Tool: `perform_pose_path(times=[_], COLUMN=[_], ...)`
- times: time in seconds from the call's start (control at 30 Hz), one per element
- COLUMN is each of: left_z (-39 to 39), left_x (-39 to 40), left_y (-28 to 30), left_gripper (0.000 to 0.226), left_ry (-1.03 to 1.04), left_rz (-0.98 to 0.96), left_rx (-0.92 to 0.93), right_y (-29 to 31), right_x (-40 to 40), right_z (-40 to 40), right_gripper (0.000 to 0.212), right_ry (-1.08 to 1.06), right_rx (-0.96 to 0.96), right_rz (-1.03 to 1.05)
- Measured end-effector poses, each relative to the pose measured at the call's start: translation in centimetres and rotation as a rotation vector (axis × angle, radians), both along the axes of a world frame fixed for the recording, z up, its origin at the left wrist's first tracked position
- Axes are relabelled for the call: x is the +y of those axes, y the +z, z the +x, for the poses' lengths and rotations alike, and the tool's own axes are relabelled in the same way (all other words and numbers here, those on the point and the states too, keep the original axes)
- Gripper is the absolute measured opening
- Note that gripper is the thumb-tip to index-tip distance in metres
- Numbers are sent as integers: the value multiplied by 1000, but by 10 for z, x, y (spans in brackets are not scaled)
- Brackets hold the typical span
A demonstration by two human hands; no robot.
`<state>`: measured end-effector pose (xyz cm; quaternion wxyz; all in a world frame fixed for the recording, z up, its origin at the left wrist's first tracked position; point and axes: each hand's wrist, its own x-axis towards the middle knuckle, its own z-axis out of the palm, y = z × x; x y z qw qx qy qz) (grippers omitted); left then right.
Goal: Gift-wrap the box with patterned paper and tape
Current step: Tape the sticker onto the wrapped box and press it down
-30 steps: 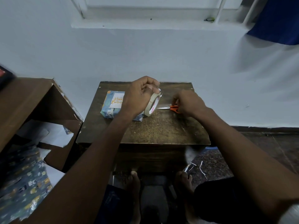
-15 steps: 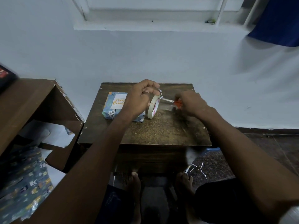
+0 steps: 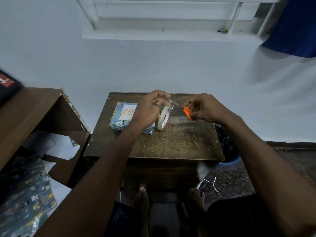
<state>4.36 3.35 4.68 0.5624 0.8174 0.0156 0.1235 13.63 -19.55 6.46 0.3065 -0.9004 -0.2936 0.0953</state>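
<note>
While the left hand (image 3: 148, 110) pinches tape off the roll (image 3: 163, 118) at frame centre, the right hand's (image 3: 206, 109) grip holds orange scissors (image 3: 186, 112), blades pointing left at the strip; wrapped box (image 3: 123, 117) sits left on the worktop (image 3: 179, 142).

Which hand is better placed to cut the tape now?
The right hand: it holds the orange scissors, blades pointing at the tape end that the left hand pinches above the tape roll.
</note>
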Motion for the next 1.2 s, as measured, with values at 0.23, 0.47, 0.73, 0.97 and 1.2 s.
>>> perform_pose_path(times=[0.23, 0.47, 0.73, 0.97, 1.2], left_z=[-1, 0, 0, 0, -2], left_x=[-2, -4, -3, -2, -4], left_y=[3, 2, 0, 0, 3], left_gripper=[43, 45, 45, 46, 42], left_ry=[-3, -25, -25, -19, 3], left_rz=[5, 28, 35, 66, 93], left_rx=[8, 5, 8, -3, -27], right_y=[2, 5, -2, -5, 0], right_x=[4, 10, 17, 19, 17], right_z=[-3, -8, -5, -4, -5], right_gripper=[35, 35, 37, 35, 35], right_ry=[20, -14, -44, -59, 6], right_rx=[-16, -95, -162, -215, -236], right_rz=[-30, -1, -4, -4, -1])
